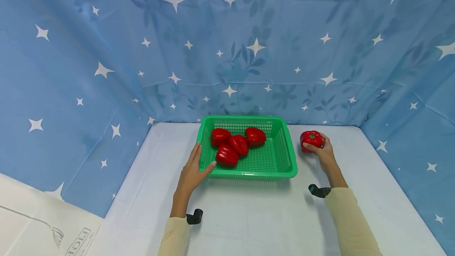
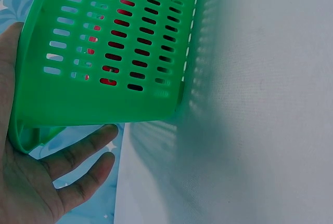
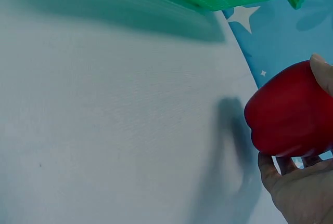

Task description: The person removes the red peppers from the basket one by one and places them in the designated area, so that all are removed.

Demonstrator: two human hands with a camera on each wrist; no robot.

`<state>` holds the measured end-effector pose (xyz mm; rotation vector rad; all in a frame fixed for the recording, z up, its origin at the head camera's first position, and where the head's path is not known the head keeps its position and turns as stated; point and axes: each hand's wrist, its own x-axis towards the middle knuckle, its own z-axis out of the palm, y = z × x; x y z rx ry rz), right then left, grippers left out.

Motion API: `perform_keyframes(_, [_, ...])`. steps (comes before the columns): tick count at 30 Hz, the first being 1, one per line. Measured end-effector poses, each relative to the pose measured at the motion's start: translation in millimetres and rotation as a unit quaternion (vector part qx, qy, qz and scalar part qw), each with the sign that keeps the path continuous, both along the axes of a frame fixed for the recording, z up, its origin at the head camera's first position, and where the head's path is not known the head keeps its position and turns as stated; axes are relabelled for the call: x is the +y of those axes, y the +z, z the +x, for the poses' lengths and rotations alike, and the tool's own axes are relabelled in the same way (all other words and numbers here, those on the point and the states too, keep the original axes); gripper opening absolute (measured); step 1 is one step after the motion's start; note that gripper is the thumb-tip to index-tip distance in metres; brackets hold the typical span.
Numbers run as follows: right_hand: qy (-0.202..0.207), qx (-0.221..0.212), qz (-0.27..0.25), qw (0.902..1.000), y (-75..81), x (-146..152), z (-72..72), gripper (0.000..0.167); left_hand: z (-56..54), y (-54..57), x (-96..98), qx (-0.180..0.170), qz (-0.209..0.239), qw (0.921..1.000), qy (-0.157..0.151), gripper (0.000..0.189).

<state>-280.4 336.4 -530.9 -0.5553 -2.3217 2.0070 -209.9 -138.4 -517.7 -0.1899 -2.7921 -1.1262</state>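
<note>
A red bell pepper [image 1: 311, 139], its green stem end up, is gripped by my right hand [image 1: 326, 156] to the right of the green basket [image 1: 289, 147]. In the right wrist view the held pepper [image 3: 291, 112] sits between thumb and fingers, above the table and apart from its shadow. My left hand [image 1: 192, 174] rests at the basket's front left corner, thumb along the rim. Extended fingers [image 2: 86, 182] show beside that corner in the left wrist view. Several red peppers [image 1: 227, 156] lie grouped in the basket's left half.
The basket stands on a white table [image 1: 256, 216] near its back edge. Blue star-patterned cloth [image 1: 249, 50] hangs behind the table and along both sides. A dark wrist camera [image 1: 194, 216] sticks out from the left wrist, another [image 1: 319, 191] from the right.
</note>
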Motion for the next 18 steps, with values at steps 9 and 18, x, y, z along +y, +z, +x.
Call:
perform_keyframes(9, [-0.002,-0.001,0.011,0.9999,-9.8,-0.9,4.5,0.098,-0.3,-0.8,0.0,-0.002,0.003,1.0,-0.002,0.093])
perform_keyframes(18, [0.003,0.006,0.009,0.9999,-13.4,0.7,6.3,0.1,0.1,-0.8,-0.3,0.003,0.001,1.0,0.0,0.093])
